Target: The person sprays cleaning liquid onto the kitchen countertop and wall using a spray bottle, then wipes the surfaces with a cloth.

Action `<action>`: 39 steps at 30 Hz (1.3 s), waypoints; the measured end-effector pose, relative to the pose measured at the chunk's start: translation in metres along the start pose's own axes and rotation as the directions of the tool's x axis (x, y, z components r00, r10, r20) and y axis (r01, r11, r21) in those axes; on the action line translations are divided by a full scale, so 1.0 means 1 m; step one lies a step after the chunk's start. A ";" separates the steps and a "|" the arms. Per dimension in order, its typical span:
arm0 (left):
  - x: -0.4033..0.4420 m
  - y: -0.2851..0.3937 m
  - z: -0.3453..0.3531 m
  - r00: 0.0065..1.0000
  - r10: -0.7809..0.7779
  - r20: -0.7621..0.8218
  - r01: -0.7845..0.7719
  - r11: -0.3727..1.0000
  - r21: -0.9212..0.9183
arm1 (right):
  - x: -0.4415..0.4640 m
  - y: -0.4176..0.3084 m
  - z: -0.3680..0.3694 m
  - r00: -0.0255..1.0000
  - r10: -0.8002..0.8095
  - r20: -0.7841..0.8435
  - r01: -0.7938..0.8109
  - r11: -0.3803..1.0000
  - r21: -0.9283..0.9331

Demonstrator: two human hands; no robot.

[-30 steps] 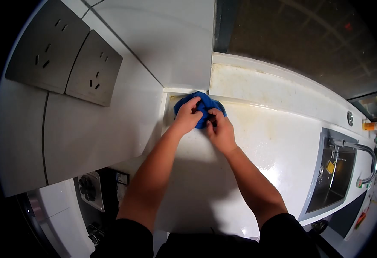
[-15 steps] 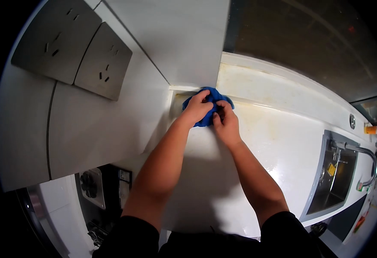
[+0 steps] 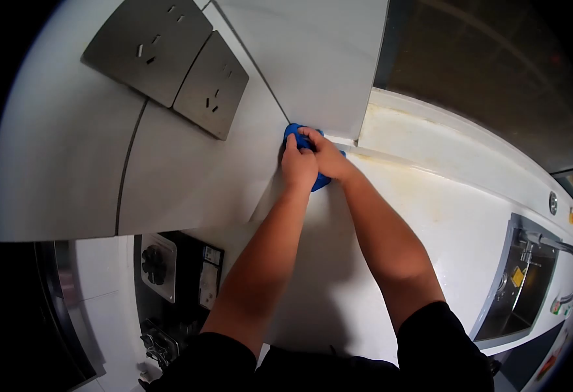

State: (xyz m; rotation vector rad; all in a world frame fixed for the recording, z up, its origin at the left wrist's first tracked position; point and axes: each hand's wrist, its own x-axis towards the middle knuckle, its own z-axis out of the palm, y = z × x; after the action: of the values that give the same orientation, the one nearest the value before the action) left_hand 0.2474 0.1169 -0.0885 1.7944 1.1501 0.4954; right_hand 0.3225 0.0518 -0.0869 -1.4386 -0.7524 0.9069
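A bunched blue cloth point(image 3: 322, 182) is pressed into the back corner of the white countertop point(image 3: 391, 222), against the tiled wall. My left hand point(image 3: 299, 166) is closed on the cloth, its fingers pointing up toward the corner. Right beside it, my right hand point(image 3: 326, 155) also grips the cloth, its fingers reaching over toward the left hand. The hands touch or nearly touch, and they hide much of the cloth between them. Yellowish stains mark the counter's back edge to the right of the cloth.
Metal socket plates point(image 3: 211, 85) sit on the left wall. A black gas stove point(image 3: 211, 277) is at lower left. To the right, a sink point(image 3: 518, 287) with a curved faucet point(image 3: 570, 251) is set in the counter. A raised ledge point(image 3: 443, 137) runs below a dark window point(image 3: 476, 78).
Both hands and the cloth have moved further into the corner, against the wall. My right hand has come closer to the left one. The view has shifted, so surroundings appear further right.
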 end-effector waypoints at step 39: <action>-0.149 0.087 -0.160 0.807 0.548 0.222 -0.590 0.770 0.244 | -0.059 -0.083 0.152 0.567 -0.735 -0.372 0.452 0.655 -0.605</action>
State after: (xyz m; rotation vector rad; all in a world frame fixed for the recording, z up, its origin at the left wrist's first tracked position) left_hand 0.1029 0.0527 0.0862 2.4237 0.5767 0.5502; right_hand 0.1671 0.0809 0.0042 -1.5614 -0.9162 -0.3229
